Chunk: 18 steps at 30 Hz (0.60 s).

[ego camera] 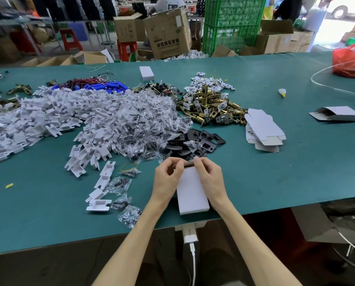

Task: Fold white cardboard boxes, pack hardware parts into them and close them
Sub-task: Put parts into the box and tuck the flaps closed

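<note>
Head view: three made-up white boxes show. One white box [193, 193] lies lengthwise at the near edge of the green counter [286, 182], its near end reaching the edge. The left hand [168, 178] and the right hand [210, 178] both pinch its far end with curled fingers and thumbs. The fingers hide the flap there, so I cannot tell whether that end is tucked in. A second closed box [146, 73] sits far back. An open-ended box [337, 114] lies on its side to the right, its contents too dark to make out.

One stack of flat box blanks [263, 131] lies just beside the heap of brass latches [211, 108]; the sheets overlap too much to count. The white plastic parts [48, 112], clear screw bags [143, 124] and black plates [197, 143] lie in heaps too dense to count. The white heap is cut off at the left edge. One yellow rubber band [129, 167] lies near the left hand.
</note>
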Motion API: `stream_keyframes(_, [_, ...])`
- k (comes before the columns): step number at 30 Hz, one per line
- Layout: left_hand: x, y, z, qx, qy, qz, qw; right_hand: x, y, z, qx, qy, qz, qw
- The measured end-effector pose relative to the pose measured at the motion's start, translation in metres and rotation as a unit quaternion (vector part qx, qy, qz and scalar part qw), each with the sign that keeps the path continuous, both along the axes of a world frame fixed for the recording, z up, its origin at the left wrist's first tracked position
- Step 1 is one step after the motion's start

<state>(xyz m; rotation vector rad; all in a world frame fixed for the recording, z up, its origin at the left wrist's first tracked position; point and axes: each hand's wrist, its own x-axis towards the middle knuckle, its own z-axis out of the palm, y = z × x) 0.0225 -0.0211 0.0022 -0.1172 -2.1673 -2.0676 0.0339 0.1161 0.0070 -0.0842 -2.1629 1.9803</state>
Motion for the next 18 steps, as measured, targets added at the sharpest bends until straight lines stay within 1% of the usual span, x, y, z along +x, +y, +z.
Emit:
stream_keyframes(9, [-0.0010, 0.0004, -0.0004, -0.018, 0.010, -0.002, 1.000, -0.0001, -0.0001, 0.0016, 0.009, -0.001, -0.006, 1.000])
stream_keyframes(15, [-0.0013, -0.0001, -0.0001, -0.009, -0.001, 0.003, 1.000, 0.0004, 0.0000, 0.0017, 0.011, -0.005, -0.006, 1.000])
stream_keyframes(18, [-0.0011, -0.0012, -0.0014, -0.022, -0.005, -0.006, 1.000, 0.0004, 0.0011, 0.0005, 0.003, -0.022, -0.005, 1.000])
